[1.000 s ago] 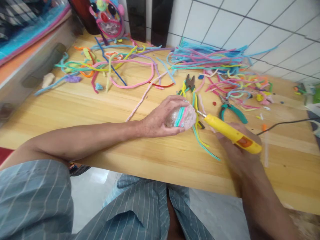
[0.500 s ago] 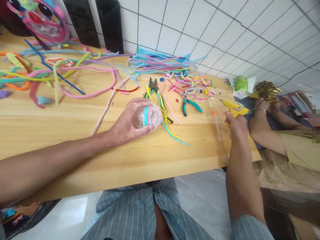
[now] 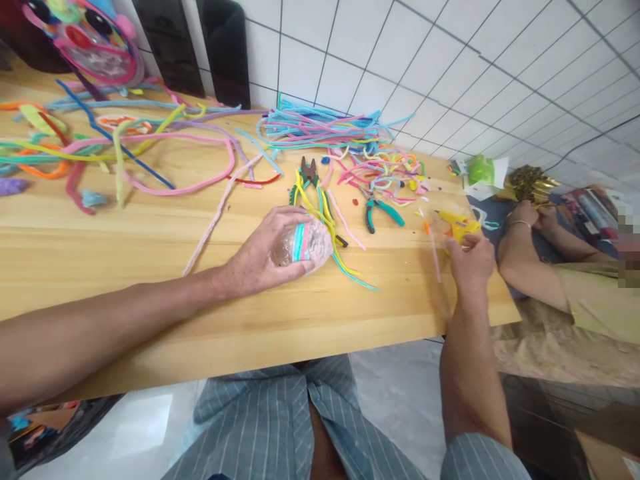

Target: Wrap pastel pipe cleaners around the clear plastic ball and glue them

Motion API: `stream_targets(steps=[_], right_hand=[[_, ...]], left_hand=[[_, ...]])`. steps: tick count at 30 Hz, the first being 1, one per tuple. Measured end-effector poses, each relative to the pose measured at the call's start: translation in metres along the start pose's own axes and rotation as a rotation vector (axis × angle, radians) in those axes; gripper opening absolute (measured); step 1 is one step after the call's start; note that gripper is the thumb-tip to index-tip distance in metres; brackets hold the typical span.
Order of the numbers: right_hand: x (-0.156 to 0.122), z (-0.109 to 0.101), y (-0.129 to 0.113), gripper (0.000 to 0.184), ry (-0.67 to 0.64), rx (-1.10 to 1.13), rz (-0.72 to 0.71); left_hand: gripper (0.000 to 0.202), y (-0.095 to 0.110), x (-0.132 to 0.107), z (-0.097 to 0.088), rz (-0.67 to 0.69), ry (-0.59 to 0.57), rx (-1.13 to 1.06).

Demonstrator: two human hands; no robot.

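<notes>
Here the left hand (image 3: pixel 254 259) clasps a clear container (image 3: pixel 303 243), the right hand (image 3: pixel 471 259) a partly hidden glue gun (image 3: pixel 457 225).

No text, number or brand can be read: any print on the yellow plastic glue gun (image 3: pixel 456 227) right of centre, the green-and-white packet (image 3: pixel 481 171) at upper right, or the white patch (image 3: pixel 633 465) on the brown cardboard box (image 3: pixel 603 452) at lower right is too small or blurred.
</notes>
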State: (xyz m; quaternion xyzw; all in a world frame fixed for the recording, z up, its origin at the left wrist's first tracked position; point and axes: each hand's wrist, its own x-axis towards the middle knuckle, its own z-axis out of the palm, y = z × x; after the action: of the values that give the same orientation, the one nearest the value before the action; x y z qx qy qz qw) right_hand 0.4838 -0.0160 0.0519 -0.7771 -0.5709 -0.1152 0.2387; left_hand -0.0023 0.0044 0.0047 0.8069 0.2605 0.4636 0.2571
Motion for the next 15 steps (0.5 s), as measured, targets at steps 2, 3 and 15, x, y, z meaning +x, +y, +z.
stream_targets(steps=[2,3,15], right_hand=[[-0.012,-0.005,-0.016,0.036,0.020,-0.006,0.004],[-0.016,-0.006,-0.027,0.037,0.015,0.003,-0.020],[0.005,0.061,-0.154,0.081,-0.442,-0.091,-0.132]], left_hand=[[0.069,0.000,0.000,0.000,0.013,-0.004,-0.024],[0.070,0.001,0.000,0.000,0.015,-0.006,-0.031],[0.072,0.003,-0.001,0.006,0.124,0.001,0.035]])
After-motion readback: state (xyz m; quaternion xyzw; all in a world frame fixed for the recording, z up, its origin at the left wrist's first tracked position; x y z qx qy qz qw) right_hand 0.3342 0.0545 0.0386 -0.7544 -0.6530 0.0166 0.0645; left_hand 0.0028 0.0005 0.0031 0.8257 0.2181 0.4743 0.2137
